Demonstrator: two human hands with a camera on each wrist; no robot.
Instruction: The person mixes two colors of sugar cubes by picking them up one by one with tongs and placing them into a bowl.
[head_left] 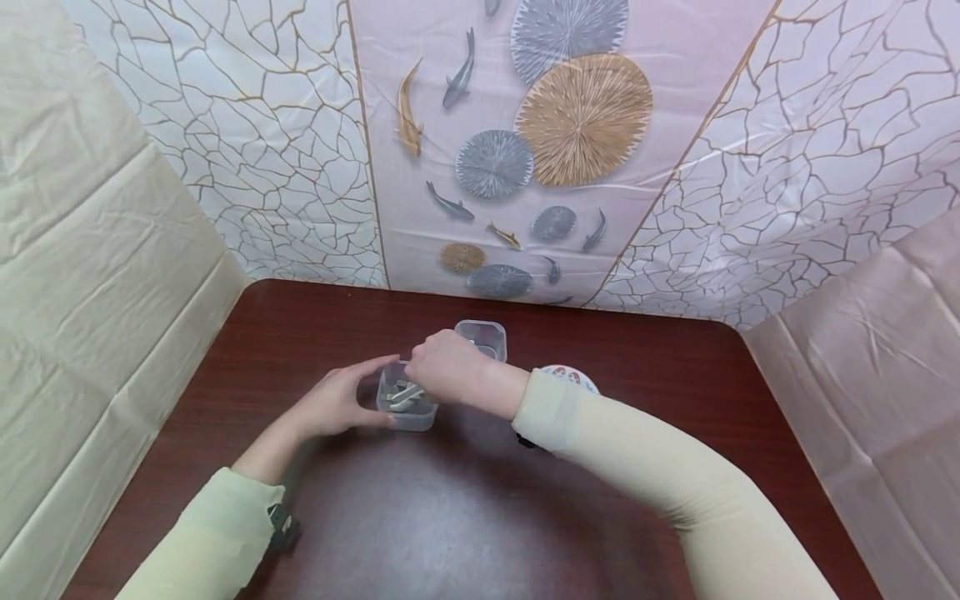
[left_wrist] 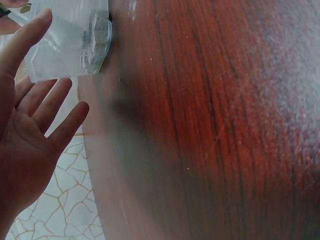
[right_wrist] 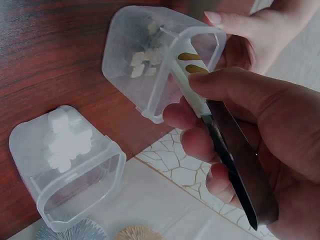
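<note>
A clear plastic box [head_left: 408, 421] stands on the table with small pale grey and cream blocks [right_wrist: 144, 61] inside. My left hand [head_left: 333, 402] holds it from the left, thumb on the near side and index finger on the far side. In the left wrist view, the other fingers of the left hand [left_wrist: 37, 125] are spread beside its wall. Between thumb and fingers, my right hand [right_wrist: 250, 110] grips tweezers [right_wrist: 218, 137] with dark metal arms and a white end. That white end reaches into the box's opening; whether it touches a block is hidden.
Behind the right hand, a second clear plastic box [head_left: 483, 333] holds white blocks [right_wrist: 67, 140]. A round white item with red and blue marks [head_left: 570, 375] is partly covered by the right forearm. Patterned cloth [head_left: 300, 167] hangs along the table's far edge.
</note>
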